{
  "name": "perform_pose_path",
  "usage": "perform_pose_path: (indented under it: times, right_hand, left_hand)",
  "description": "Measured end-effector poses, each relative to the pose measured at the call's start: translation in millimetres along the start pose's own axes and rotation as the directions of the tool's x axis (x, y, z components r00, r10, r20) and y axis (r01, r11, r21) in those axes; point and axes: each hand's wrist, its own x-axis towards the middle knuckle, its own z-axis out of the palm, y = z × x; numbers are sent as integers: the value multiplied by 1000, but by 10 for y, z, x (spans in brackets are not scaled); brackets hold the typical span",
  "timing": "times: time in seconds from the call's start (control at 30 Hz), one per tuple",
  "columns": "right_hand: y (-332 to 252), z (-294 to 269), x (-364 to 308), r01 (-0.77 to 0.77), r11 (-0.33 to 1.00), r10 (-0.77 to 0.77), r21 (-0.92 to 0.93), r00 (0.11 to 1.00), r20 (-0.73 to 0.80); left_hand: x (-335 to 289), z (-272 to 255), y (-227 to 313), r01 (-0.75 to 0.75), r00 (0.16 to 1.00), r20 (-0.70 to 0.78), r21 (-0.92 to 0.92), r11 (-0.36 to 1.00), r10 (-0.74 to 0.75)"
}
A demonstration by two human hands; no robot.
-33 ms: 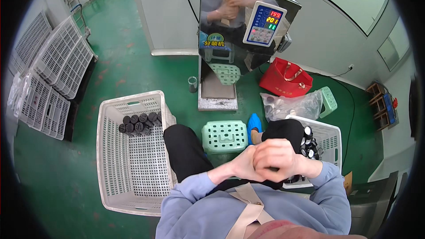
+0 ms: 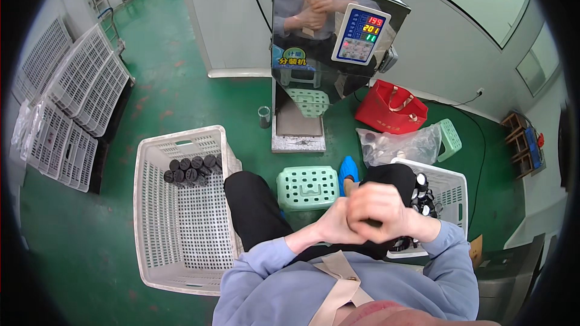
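Observation:
In front of my body, over my right thigh, both hands are pressed together. My left hand [image 2: 336,223] is closed, its fingers mostly hidden behind the other hand. Curled over it from above is my right hand [image 2: 386,206], also closed. A small dark gap shows under its fingers, but whatever lies between the hands is hidden. Beside my right leg, nearest to the hands, stands a white crate [image 2: 460,196] with many small dark containers [image 2: 423,196], some showing pale ends. Another white crate [image 2: 145,223], left of my legs, holds black-capped cylindrical containers [image 2: 191,173] in its far corner.
A shiny metal dispensing machine [image 2: 296,36] with a lit control panel stands ahead. Between my feet and it sits a pale green stool [image 2: 308,188]. A clear cup [image 2: 264,116], red bag [image 2: 393,105] and plastic bag [image 2: 402,145] rest on the floor. Crates [image 2: 84,84] are stacked far left.
My right hand has shifted slightly against the left, both still closed together. The whole view has moved a little; the crates and containers lie as before.

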Motion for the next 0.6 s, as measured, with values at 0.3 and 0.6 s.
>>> perform_pose_path:
  times: [0.3,0.6]
  right_hand:
    - [301,309,-10,-549,833,441,-64,732,-520]
    - [130,86,-47,-279,951,207,-133,895,-394]
  left_hand:
    - [325,109,-336,134,882,-430,621,772,192]
    - [221,42,-210,57,970,-243,212,976,-3]
